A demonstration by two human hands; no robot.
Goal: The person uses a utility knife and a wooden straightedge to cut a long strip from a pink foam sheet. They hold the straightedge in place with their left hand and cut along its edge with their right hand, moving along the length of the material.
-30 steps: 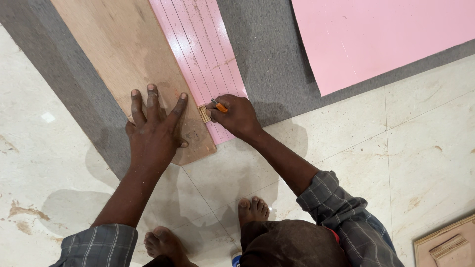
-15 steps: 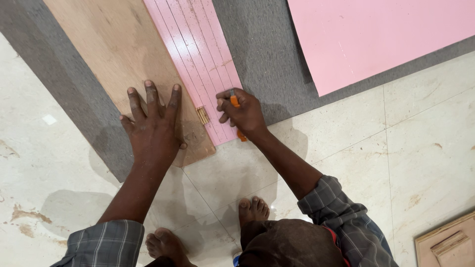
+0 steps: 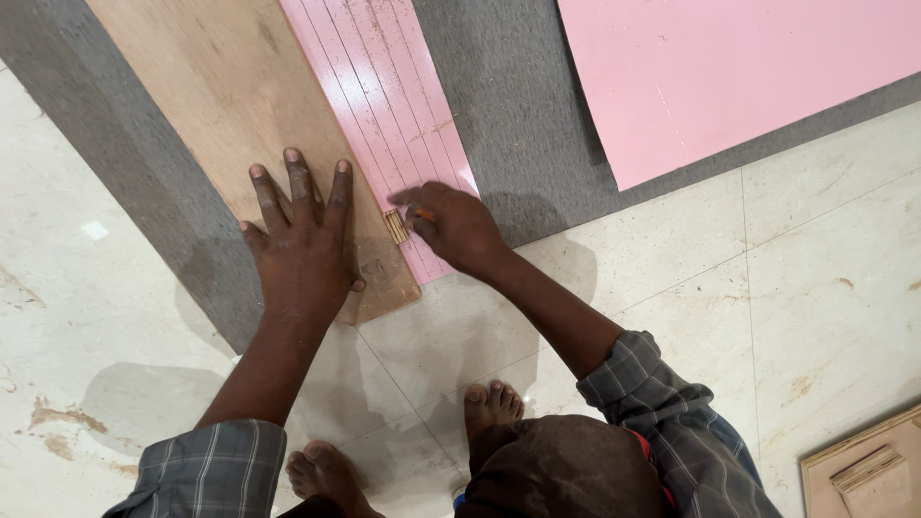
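My left hand (image 3: 305, 242) lies flat with fingers spread on a long plywood board (image 3: 221, 105) that rests on a grey mat. Beside the board runs a narrow pink laminate strip (image 3: 384, 86) scored with lengthwise lines. My right hand (image 3: 451, 225) sits on the near end of that strip, fingers closed around a small orange tool (image 3: 423, 216) of which only a tip shows. A small wooden block (image 3: 395, 226) lies at the seam between board and strip, just left of my right fingertips.
A large pink sheet (image 3: 739, 67) lies on the grey mat (image 3: 518, 105) at the upper right. Pale marble floor tiles (image 3: 767, 288) surround the mat. My bare feet (image 3: 494, 408) stand below the board. Stacked plywood pieces (image 3: 868, 475) sit at the lower right corner.
My right hand has shifted along the near end of the pink strip with the orange tool, ending closer to the small wooden block. The left hand has stayed pressed on the plywood.
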